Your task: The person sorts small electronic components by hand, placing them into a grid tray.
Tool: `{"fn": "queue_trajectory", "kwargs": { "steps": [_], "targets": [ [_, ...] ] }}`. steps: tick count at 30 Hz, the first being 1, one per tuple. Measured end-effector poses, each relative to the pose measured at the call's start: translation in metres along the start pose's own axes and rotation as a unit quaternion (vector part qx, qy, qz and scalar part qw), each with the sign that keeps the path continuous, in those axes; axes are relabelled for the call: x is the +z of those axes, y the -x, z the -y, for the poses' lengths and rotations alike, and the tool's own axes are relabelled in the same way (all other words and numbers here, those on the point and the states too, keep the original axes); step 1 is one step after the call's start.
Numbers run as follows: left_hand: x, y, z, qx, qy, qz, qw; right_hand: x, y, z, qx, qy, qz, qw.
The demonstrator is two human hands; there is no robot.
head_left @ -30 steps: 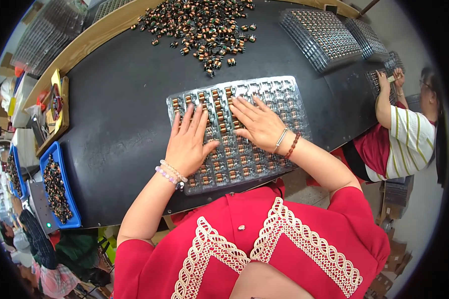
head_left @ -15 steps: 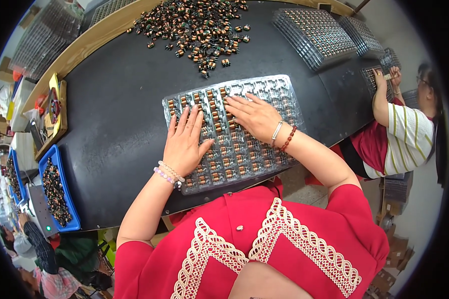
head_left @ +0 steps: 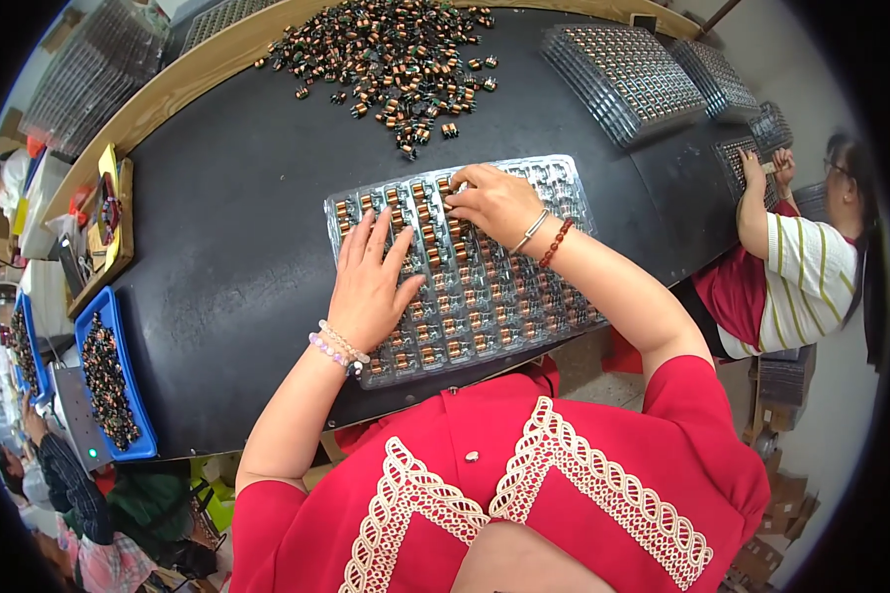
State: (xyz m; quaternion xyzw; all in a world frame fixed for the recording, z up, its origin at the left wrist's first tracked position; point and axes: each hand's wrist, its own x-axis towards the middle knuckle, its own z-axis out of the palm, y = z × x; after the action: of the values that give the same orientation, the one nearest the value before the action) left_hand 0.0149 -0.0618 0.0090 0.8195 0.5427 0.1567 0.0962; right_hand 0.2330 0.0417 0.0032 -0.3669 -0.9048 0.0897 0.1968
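A clear plastic blister tray (head_left: 576, 188) lies on the black table in front of me, with small copper-wound coils (head_left: 455, 348) in rows of pockets. The upper right pockets show no copper. My left hand (head_left: 366, 287) rests flat on the tray's left part, fingers spread over the coils, holding nothing. Over the upper middle of the tray, my right hand (head_left: 499, 205) is bent, its thumb and fingertips pinched at a coil in a pocket. The fingers partly hide that coil.
A heap of loose coils (head_left: 386, 69) lies beyond the tray. Stacks of filled trays (head_left: 628, 79) stand at the far right. Blue bins (head_left: 140, 395) of small parts and a wooden box (head_left: 119, 237) are at the left. A co-worker (head_left: 801, 237) handles a tray at the right.
My right hand has gone from lying flat with stretched fingers to a bent pinch, shifting slightly up and left. My left hand stays nearly in place, its fingers a little more spread.
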Motion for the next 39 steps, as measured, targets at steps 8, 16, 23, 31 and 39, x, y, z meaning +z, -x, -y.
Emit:
{"fn": "queue_trajectory", "kwargs": {
  "steps": [8, 16, 23, 31, 39],
  "targets": [
    [-0.004, -0.026, -0.014, 0.102, 0.031, 0.022, 0.994, 0.007, 0.002, -0.009, -0.047, -0.077, -0.061, 0.994],
    [0.001, -0.017, 0.006, 0.025, 0.034, -0.025, 0.999, -0.002, -0.002, -0.009, -0.072, -0.096, -0.064, 0.991],
    [0.000, -0.013, 0.010, 0.010, 0.047, -0.034, 0.998, 0.003, -0.002, -0.014, -0.023, -0.127, -0.012, 0.992],
    [0.000, -0.012, 0.015, 0.006, 0.059, -0.065, 0.996, -0.009, 0.009, -0.007, -0.114, -0.004, -0.047, 0.992],
    [0.000, -0.018, 0.018, 0.018, 0.031, -0.057, 0.998, -0.004, 0.019, 0.005, -0.066, 0.063, -0.009, 0.996]
  ]
}}
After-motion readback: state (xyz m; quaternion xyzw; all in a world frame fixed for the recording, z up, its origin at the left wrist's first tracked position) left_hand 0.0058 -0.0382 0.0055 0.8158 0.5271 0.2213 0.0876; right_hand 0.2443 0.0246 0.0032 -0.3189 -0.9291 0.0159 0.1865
